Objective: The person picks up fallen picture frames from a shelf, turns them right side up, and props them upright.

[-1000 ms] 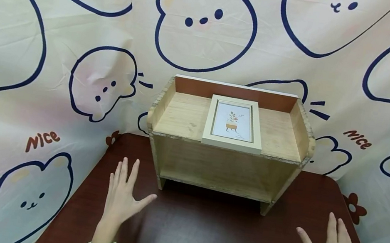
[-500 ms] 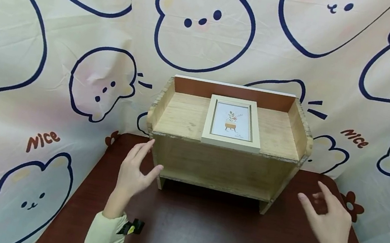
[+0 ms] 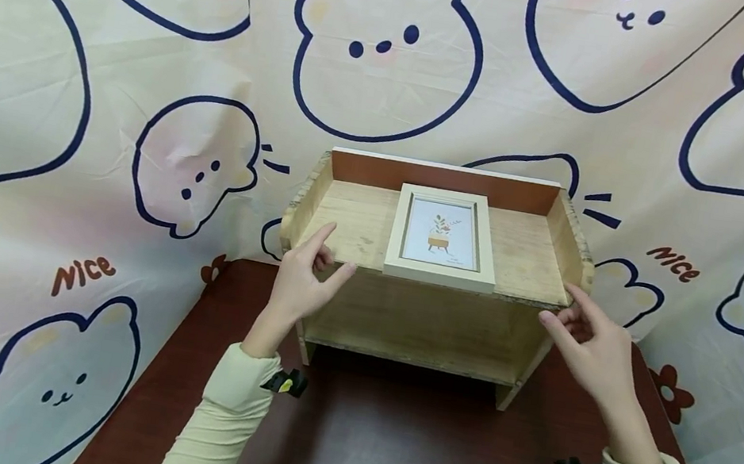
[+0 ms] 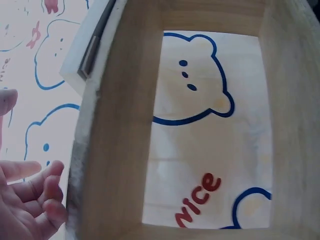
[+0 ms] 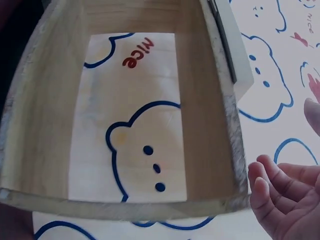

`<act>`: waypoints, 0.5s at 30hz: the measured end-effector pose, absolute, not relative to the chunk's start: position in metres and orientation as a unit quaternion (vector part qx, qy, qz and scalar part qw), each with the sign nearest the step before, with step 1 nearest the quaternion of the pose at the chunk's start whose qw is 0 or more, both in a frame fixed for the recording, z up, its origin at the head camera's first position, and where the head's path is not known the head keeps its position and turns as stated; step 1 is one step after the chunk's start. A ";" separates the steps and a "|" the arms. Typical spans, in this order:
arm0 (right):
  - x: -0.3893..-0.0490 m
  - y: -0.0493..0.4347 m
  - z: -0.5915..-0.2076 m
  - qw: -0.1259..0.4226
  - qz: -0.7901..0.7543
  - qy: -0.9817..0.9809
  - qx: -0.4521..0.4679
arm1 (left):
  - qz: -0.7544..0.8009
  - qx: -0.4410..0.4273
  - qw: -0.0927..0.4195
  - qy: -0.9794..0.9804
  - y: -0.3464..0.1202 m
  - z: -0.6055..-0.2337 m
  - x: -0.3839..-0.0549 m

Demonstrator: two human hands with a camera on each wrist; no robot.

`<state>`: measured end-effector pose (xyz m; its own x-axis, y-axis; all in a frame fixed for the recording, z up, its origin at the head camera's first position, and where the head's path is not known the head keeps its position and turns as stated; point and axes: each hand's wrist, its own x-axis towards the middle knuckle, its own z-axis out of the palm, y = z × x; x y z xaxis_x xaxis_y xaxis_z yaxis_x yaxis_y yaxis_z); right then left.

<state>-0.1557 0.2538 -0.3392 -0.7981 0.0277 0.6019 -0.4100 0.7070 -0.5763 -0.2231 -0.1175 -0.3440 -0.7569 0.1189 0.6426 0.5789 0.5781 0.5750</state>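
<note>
A small wooden shelf unit (image 3: 520, 254) with a brown back strip and two levels stands on the dark table. A cream picture frame (image 3: 394, 231) with a potted-plant print lies on its upper board, its lower end at the front edge. My left hand (image 3: 303, 278) is at the upper board's left front, index finger and thumb spread, other fingers bent, nothing held. At the right front corner is my right hand (image 3: 593, 349), index fingertip right at the corner, thumb lower and apart. Both wrist views show the fingertips (image 4: 54, 175) (image 5: 260, 172) close beside the board's front edge.
The dark red-brown table (image 3: 397, 452) extends in front of the shelf unit. Behind and at both sides hangs a pale cloth (image 3: 378, 96) printed with blue bear outlines. Each wrist carries a black strap (image 3: 284, 382) by a light green sleeve (image 3: 221, 418).
Both hands have moved forward and inward from beside the shelf unit to its upper board's front corners. Their outstretched fingers have bent partly. The picture frame has stayed in place.
</note>
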 end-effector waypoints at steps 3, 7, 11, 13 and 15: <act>-0.162 0.249 -0.331 0.289 0.368 -0.876 0.116 | -0.409 -0.201 0.273 -0.847 -0.113 -0.335 -0.228; -0.170 0.245 -0.320 0.270 0.367 -0.882 0.119 | -0.418 -0.202 0.257 -0.848 -0.110 -0.322 -0.234; -0.181 0.240 -0.311 0.232 0.374 -0.891 0.111 | -0.425 -0.198 0.228 -0.853 -0.106 -0.313 -0.243; -0.186 0.239 -0.307 0.205 0.387 -0.892 0.106 | -0.427 -0.193 0.203 -0.860 -0.103 -0.308 -0.247; -0.191 0.236 -0.302 0.176 0.409 -0.890 0.102 | -0.426 -0.188 0.173 -0.868 -0.101 -0.305 -0.251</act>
